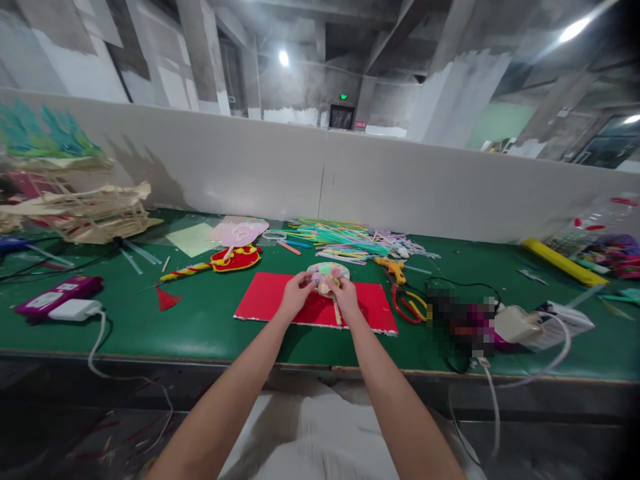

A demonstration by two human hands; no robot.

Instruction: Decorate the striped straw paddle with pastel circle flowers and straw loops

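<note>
On the left, a red fan (pixel 237 260) with a tassel (pixel 168 299) looks all done. Next, the left hand (pixel 296 293) pinches one side of a pale fan (pixel 327 269) over a red board (pixel 263 297); the right hand (pixel 346 294) pinches the other side. This fan has its stick (pixel 338 313) and round bits (pixel 325 287) on, but no tassel shows. I can't tell what's left.

A pale partition panel (pixel 225 157) backs the green-topped workbench (pixel 155 340). Beyond the panel rise patchily painted concrete columns (pixel 447 93), ceiling lamps (pixel 284 58) glow, and a green exit sign (pixel 343 97) tops what looks like a doorway (pixel 341 117).
</note>
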